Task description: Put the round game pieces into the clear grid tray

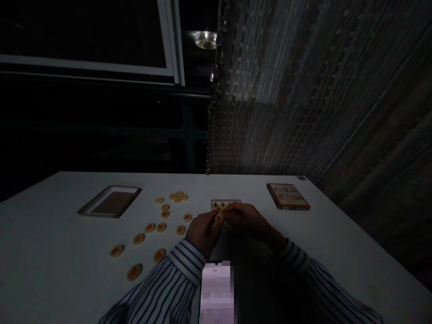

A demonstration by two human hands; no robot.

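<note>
My left hand (204, 230) and my right hand (248, 219) meet over a small box tray near the middle of the table. Between their fingertips is a round xiangqi piece (219, 218) with a red character facing up. Fingers of both hands are closed at its edges; how firmly each grips it is hard to see in the dim light. Under the hands, the box tray (229, 201) contains rows of pale pieces with dark characters (222, 205). My hands cover much of its near part. Loose red-marked pieces (181, 230) lie to the left of my left hand.
On the white table (67, 265), an open shallow box lid (113, 201) lies at left and a printed flat box (288, 196) at right. Several pale discs (177, 197) cluster farther back. A lit phone (216, 292) lies between my forearms. A bead curtain (270, 90) hangs behind.
</note>
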